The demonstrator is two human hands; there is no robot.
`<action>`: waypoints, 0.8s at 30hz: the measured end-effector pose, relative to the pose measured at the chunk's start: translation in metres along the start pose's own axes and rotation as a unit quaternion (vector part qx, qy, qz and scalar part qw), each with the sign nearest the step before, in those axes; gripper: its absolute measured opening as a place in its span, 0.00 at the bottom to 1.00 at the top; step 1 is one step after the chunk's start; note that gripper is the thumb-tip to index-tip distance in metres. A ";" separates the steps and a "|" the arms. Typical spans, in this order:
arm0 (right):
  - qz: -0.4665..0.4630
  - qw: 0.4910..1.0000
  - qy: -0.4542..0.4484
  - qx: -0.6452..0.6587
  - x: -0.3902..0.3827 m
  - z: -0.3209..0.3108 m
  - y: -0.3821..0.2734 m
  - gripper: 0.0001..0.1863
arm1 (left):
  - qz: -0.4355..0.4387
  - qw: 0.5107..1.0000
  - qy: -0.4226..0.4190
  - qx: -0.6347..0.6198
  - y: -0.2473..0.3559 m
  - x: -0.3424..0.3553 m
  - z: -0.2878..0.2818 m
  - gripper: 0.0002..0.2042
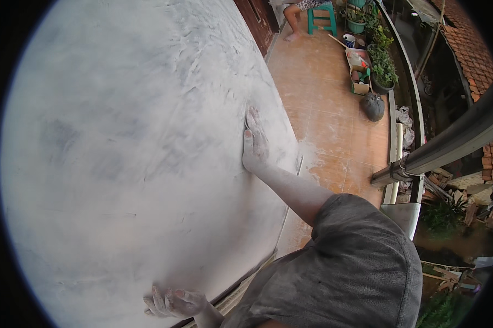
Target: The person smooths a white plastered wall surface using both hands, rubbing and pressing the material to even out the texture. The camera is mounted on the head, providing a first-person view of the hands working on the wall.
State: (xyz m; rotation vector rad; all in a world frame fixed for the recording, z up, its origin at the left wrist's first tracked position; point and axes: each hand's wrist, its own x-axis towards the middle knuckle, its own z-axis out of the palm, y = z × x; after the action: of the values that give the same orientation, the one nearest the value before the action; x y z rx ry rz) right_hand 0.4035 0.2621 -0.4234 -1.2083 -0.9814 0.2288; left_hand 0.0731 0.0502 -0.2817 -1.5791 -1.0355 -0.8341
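A broad wall (120,164), whitish with grey smears and dust, fills the left and middle of the view. My right hand (256,141), coated in pale dust, presses flat on it near its right edge. The fingers lie close together and the thumb sits at the left. A thin dark edge shows beside the fingers; what lies under the palm is hidden. At the lower edge my left hand (175,302), also dusty, is close by the wall, fingers apart and loosely bent, holding nothing that I can see. Whether it touches the wall I cannot tell.
Orange floor tiles (334,128) carry white dust near the wall. Farther off are a green stool (321,19) beside a person's bare leg (293,22), a box of tools (360,79), a dark bag (373,106) and potted plants (385,68). A slanting post (449,145) stands right.
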 end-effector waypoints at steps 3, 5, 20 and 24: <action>0.233 0.972 0.019 0.004 -0.022 -0.012 -0.004 0.28 | -0.002 0.999 -0.006 -0.038 -0.003 -0.005 0.000 0.13; 0.278 0.960 0.023 0.018 -0.023 -0.008 -0.007 0.28 | 0.008 0.999 0.002 -0.052 -0.006 -0.007 0.000 0.12; 0.111 0.993 0.023 0.033 -0.019 0.006 -0.032 0.28 | 0.026 0.995 -0.009 -0.101 -0.010 -0.008 0.001 0.12; -0.146 0.986 -0.076 -0.017 -0.032 0.011 -0.020 0.26 | 0.025 0.996 -0.013 -0.082 -0.007 -0.005 0.001 0.13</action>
State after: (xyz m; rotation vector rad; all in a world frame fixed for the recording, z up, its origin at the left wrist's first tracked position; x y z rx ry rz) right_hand 0.3693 0.2418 -0.4226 -1.0727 -1.2872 0.0722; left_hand 0.0649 0.0510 -0.2845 -1.7514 -0.9602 -0.8850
